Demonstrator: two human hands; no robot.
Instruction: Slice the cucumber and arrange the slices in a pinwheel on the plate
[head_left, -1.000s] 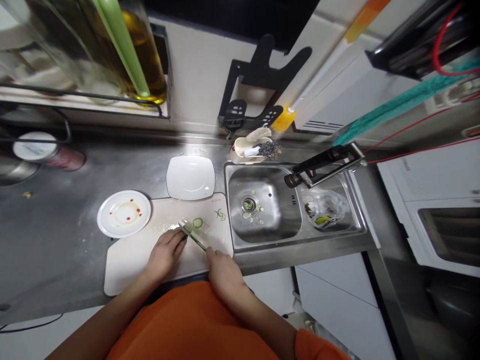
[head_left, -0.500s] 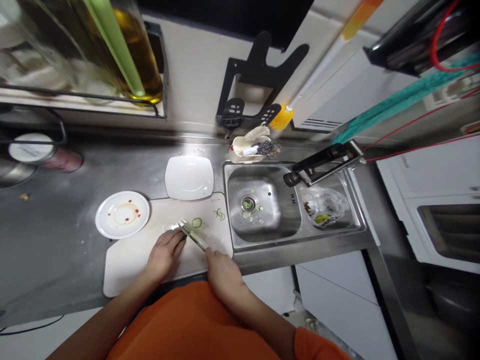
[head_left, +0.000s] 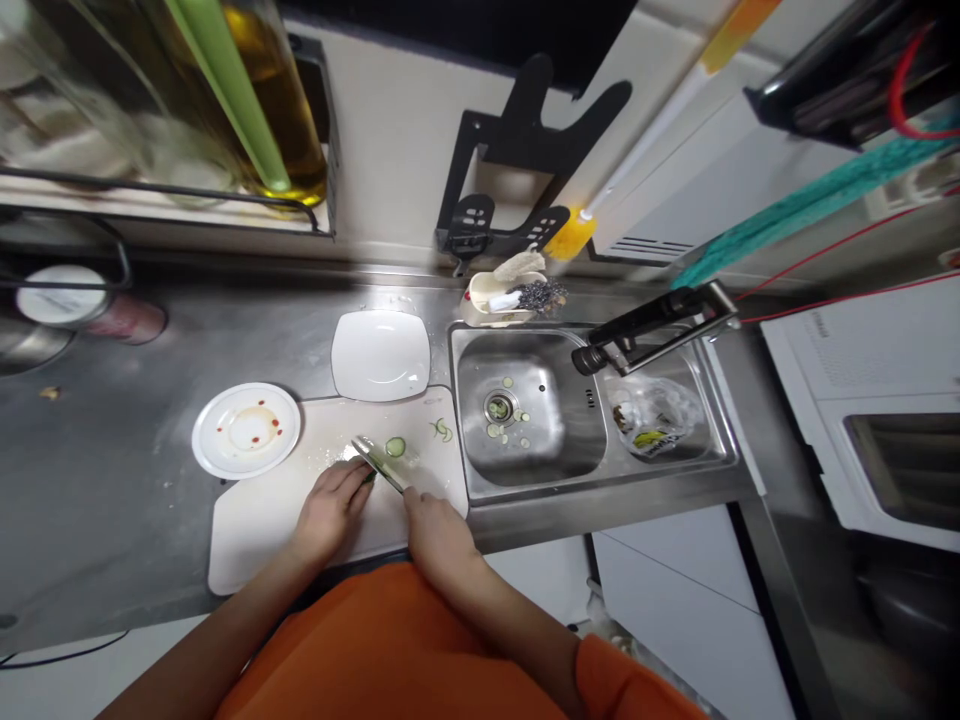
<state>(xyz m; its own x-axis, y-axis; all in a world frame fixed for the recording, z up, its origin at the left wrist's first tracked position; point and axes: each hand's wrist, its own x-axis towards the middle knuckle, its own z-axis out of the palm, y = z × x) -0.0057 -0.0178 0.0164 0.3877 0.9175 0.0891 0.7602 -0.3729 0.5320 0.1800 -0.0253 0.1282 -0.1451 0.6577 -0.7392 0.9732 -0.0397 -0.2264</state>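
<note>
My right hand (head_left: 437,532) grips a knife (head_left: 377,463) by its handle, the blade pointing up and to the left over the white cutting board (head_left: 259,530). My left hand (head_left: 330,508) is closed at the blade's left side, its fingers bent over a green piece of cucumber (head_left: 370,478) that is mostly hidden. Just beyond the knife lies a round cucumber slice (head_left: 394,447). Some thin curved cucumber strips (head_left: 442,430) rest near the board's right edge.
A white square plate (head_left: 381,352) sits at the board's far edge; a round plate (head_left: 208,437) with red bits is at its left. On the right is a sink (head_left: 559,440) with several cucumber slices, a black faucet (head_left: 630,330) and a plastic bag (head_left: 664,405) in the smaller basin.
The knife has shifted slightly left, its blade now tilted flatter and showing more of its face. My right hand has moved a little left with it; my left hand stays almost still.
</note>
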